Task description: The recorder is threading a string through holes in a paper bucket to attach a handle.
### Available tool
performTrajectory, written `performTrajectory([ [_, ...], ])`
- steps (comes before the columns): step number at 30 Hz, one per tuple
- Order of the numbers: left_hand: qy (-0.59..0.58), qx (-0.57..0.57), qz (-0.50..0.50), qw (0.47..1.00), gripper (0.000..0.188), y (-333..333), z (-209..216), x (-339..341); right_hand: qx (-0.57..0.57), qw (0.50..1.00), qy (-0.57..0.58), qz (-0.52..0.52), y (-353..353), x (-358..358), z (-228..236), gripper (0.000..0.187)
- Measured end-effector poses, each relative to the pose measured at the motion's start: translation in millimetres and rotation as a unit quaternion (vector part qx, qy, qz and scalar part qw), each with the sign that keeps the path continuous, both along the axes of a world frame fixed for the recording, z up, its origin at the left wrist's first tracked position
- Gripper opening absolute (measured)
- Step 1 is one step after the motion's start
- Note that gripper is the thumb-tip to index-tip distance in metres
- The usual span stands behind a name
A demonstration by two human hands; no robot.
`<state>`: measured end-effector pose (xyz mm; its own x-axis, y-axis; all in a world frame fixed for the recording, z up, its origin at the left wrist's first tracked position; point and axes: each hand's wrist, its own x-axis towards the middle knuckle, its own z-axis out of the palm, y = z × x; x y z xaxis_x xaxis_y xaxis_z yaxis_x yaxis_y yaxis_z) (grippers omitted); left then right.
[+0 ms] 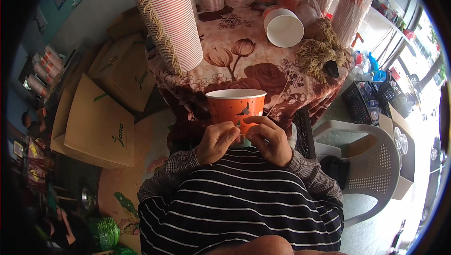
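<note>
An orange paper tub (225, 107) with dark printed figures and a white rim stands upright in front of me, close to the table's near edge. Both hands meet at its front, low on the wall. My left hand (217, 142) is closed, thumb against the fingers. My right hand (270, 141) has thumb and fingers pinched together beside it. Whatever lies between the fingertips is too small to make out. The tub's base is partly hidden behind my hands and striped clothing.
A flowered cloth covers the table (225, 74). At its left leans a tall stack of tubs (176, 20) with tan strings (157, 27) down one side. A tub (284, 28) lies tipped near bundled tan strands (322, 50). Cartons (101, 123) stand left, a plastic chair (376, 165) right.
</note>
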<state>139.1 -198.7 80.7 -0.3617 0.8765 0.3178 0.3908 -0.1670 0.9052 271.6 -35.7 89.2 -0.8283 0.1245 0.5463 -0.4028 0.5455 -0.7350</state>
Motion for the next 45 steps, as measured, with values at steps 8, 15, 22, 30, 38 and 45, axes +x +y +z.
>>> performTrajectory([
  [8,0.105,0.036,0.056,0.992,0.013,2,5,4,0.018,0.999,-0.024,-0.017,-2,1,-4,0.012],
  [15,0.147,0.056,0.054,0.986,0.006,0,4,3,0.004,0.999,-0.032,-0.042,-6,4,-5,0.014],
  [22,0.156,0.070,0.058,0.984,0.006,1,7,4,-0.007,0.999,-0.007,-0.048,-4,2,-10,0.014],
  [30,0.119,0.041,0.032,0.992,0.005,0,4,3,0.014,0.999,-0.002,-0.046,-5,4,-3,0.013],
  [38,-0.071,-0.003,-0.003,0.997,0.027,-4,1,3,0.031,0.997,0.049,-0.047,-4,4,-3,0.015],
  [45,-0.120,-0.065,-0.026,0.990,0.037,-4,0,5,0.034,0.998,0.040,-0.034,-3,3,-6,0.015],
])
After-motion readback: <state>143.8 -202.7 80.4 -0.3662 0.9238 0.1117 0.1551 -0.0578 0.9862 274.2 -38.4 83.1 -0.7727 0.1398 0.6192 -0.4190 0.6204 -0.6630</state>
